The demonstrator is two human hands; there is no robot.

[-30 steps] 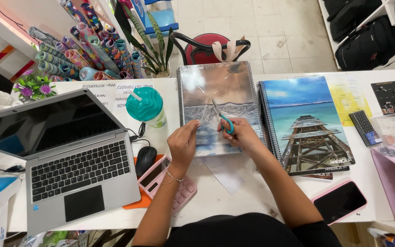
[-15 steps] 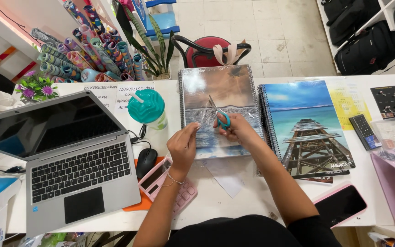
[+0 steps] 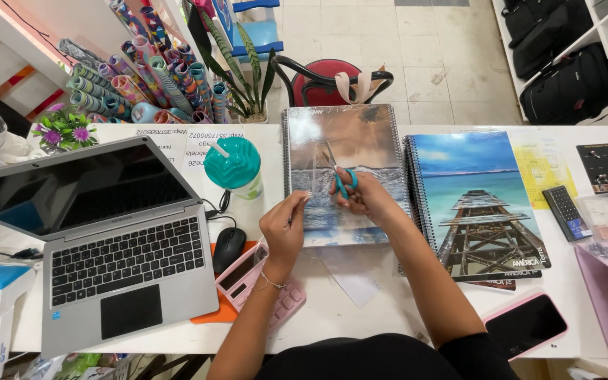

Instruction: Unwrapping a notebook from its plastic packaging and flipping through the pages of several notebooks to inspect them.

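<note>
Counts on the desk (image 3: 388,309)

Two spiral notebooks (image 3: 339,169) (image 3: 476,200) at centre, one laptop (image 3: 86,239) at left, one pair of teal scissors (image 3: 343,181), one teal-lidded cup (image 3: 233,165), one mouse (image 3: 229,248), one pink calculator (image 3: 262,285), one phone (image 3: 526,325) lower right, two hands (image 3: 284,229) (image 3: 367,197).

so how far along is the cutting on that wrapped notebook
Early, it seems. Done: little that shows; the clear wrap still covers the shiny notebook. In hand: the right hand works teal-handled scissors, blades pointing up over the cover, while the left hand pinches the film at the notebook's left side. Left: most of the wrap looks uncut. The pier-cover notebook lies untouched alongside.
</note>
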